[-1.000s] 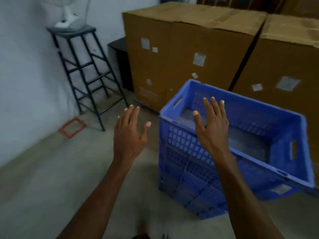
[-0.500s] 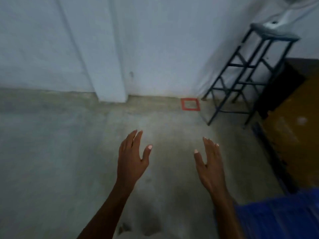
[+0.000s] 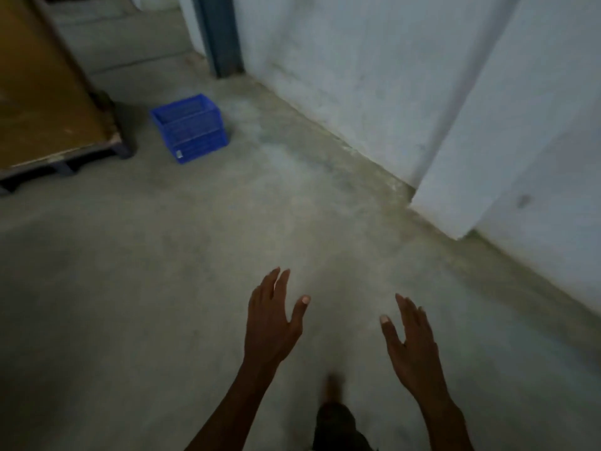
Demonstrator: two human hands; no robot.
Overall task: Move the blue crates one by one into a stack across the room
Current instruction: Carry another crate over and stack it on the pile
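A blue plastic crate [image 3: 190,128] stands on the concrete floor far ahead at the upper left, beside a pallet. It looks like two crates nested, but blur hides the detail. My left hand [image 3: 271,323] and my right hand [image 3: 410,345] hover low in the middle of the view, palms facing each other, fingers spread, holding nothing. Both hands are far from the crate.
A large brown cardboard box on a dark pallet [image 3: 42,92] fills the upper left. A white wall with a jutting pillar [image 3: 487,141] runs along the right. A dark doorframe [image 3: 222,37] stands at the back. My foot [image 3: 335,415] shows at the bottom.
The view has swung left, away from the stool and the stacked blue crates. A distant blue crate by the pallet has come into sight. Both hands stay empty and spread.
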